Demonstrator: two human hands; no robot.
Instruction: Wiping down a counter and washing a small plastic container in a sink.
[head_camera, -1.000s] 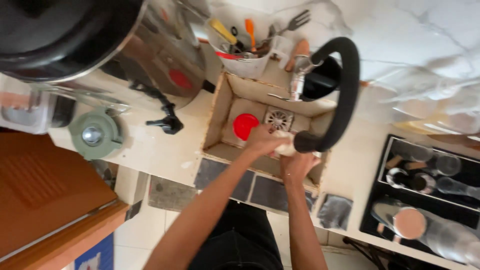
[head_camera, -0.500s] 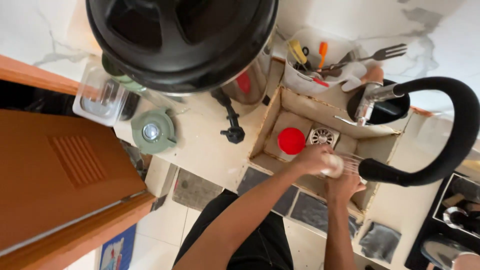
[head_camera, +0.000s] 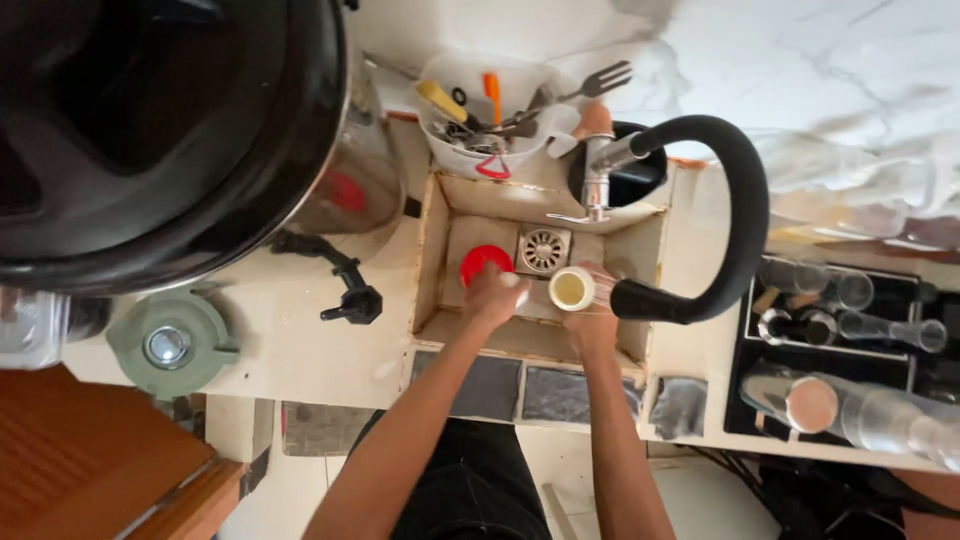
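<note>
Glossy black plastic faucet hose (head_camera: 745, 200), shiny metal drain strainer (head_camera: 543, 250).

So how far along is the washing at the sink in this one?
Midway, by the look of it. In hand: the right hand holds a small cup over the sink beside the black hose faucet, and the left hand is next to it. Possibly done: glasses lie in the black rack. Possibly left: a red lid sits in the basin.
</note>
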